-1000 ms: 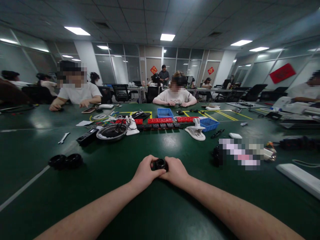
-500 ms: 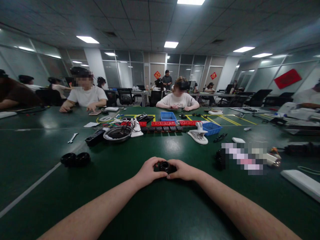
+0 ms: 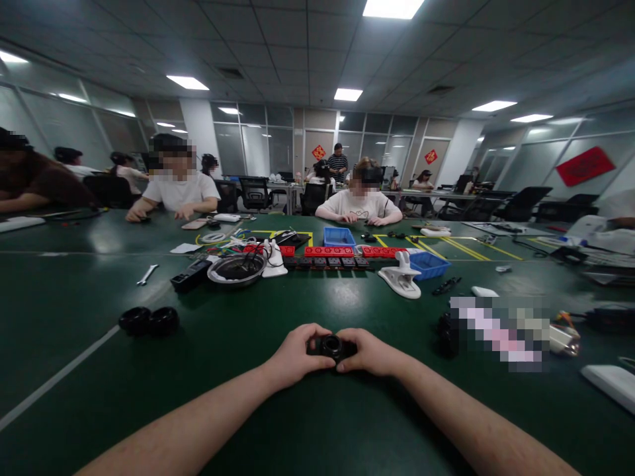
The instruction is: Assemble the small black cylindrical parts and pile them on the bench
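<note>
Left hand (image 3: 292,357) and right hand (image 3: 370,354) pinch small black ring part (image 3: 331,345) between fingertips, low over green table (image 3: 317,423); shallow grip, a slip likely drops or rolls it.

Dim overall; ceiling panels (image 3: 391,6) at 12 o'clock are the only light source. Soft glare on the green table (image 3: 342,294) near centre. Heavy fisheye bending at 3 and 9 o'clock, edges soft, shadows faint.
</note>
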The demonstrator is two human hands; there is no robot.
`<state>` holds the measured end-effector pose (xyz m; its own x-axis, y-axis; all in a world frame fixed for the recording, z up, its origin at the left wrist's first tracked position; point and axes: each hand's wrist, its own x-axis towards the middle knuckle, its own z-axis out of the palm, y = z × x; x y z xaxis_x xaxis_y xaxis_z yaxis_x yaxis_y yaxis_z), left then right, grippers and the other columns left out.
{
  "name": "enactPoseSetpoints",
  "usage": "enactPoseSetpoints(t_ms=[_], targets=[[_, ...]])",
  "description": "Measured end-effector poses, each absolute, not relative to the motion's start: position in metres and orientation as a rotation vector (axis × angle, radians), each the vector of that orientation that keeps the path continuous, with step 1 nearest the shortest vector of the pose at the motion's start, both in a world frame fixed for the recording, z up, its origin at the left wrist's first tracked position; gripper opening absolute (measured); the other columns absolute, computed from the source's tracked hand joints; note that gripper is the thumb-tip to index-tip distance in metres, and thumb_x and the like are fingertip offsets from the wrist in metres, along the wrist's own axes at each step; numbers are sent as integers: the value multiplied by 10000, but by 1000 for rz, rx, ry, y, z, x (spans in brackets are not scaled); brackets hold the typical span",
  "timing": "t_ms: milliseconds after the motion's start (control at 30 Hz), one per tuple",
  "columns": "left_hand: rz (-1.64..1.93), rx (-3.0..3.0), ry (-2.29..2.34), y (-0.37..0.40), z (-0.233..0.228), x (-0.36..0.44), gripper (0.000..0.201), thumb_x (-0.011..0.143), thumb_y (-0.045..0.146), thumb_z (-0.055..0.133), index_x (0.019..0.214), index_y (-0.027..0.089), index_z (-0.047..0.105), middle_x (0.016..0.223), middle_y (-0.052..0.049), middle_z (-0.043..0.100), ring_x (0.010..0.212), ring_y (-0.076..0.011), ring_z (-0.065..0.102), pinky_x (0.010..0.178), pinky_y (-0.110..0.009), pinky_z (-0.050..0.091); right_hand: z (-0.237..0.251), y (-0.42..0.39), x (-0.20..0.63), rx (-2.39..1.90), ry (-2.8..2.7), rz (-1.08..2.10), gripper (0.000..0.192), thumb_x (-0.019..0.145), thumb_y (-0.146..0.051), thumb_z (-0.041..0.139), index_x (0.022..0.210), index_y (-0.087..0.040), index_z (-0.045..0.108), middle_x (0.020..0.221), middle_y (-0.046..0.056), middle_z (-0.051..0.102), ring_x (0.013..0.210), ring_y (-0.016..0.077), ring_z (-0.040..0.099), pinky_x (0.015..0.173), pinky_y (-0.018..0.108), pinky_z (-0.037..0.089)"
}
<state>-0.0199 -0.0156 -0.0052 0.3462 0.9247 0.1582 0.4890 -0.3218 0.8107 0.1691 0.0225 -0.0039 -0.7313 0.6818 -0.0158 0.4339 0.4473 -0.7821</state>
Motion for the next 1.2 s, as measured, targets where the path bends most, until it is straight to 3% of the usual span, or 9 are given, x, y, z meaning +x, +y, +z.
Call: enactPoseSetpoints(t_ms=[167, 300, 400, 500, 600, 733, 833, 1200], targets=[[915, 1930, 1420, -20, -8, -12, 366, 540, 338, 683, 842, 173, 556, 726, 18, 477, 619, -126, 429, 533, -217, 331, -12, 13, 155, -1273, -2385, 760, 375, 490, -382, 700, 669, -166, 450, 640, -33, 471, 581, 114, 428, 472, 198, 283], [997, 1897, 1521, -22, -11, -7, 327, 551, 297, 670, 825, 175, 539, 783, 5, 497, 654, -136, 443, 566, -229, 350, -11, 1, 142, -1498, -2387, 316, 300, 590, -412, 613, 690, -169, 469, 679, 24, 532, 619, 159, 472, 527, 243, 295], [1014, 1901, 1474, -19, -11, -9, 343, 551, 280, 674, 849, 171, 545, 792, -1, 502, 674, -140, 448, 593, -237, 363, -8, -3, 141, -1488, -2431, 191, 337, 623, -480, 568, 722, -164, 507, 719, 56, 558, 689, 201, 501, 611, 292, 323], [977, 1949, 1339, -16, -10, -16, 355, 568, 274, 671, 888, 172, 557, 773, 3, 508, 680, -139, 454, 605, -235, 368, -5, 1, 148, -1265, -2449, 394, 452, 578, -479, 620, 888, -164, 525, 857, 64, 562, 797, 219, 504, 688, 317, 350], [924, 1980, 1201, -15, -9, -21, 368, 591, 275, 662, 934, 182, 564, 787, 2, 530, 702, -141, 470, 617, -233, 372, -1, 8, 159, -941, -2453, 812, 538, 587, -331, 661, 1066, -175, 474, 1002, 55, 539, 897, 206, 491, 766, 314, 363], [896, 1941, 1153, -16, -8, -24, 414, 588, 274, 666, 977, 182, 560, 880, -20, 552, 747, -152, 494, 639, -239, 386, 1, 14, 169, -848, -2443, 1148, 361, 648, -223, 611, 992, -153, 527, 922, 27, 552, 829, 174, 506, 730, 283, 390], [895, 1925, 1148, -17, -7, -24, 422, 587, 270, 665, 987, 185, 558, 905, -25, 552, 763, -155, 498, 643, -242, 390, 1, 15, 169, -899, -2440, 1143, 263, 647, -208, 608, 897, -143, 558, 834, 9, 541, 763, 157, 498, 681, 262, 392], [895, 1927, 1163, -15, -8, -22, 380, 568, 273, 683, 917, 184, 560, 827, -5, 531, 716, -142, 478, 597, -225, 365, -6, 17, 166, -1023, -2414, 1000, 304, 565, -279, 677, 801, -144, 542, 742, -13, 508, 681, 128, 462, 578, 212, 349]])
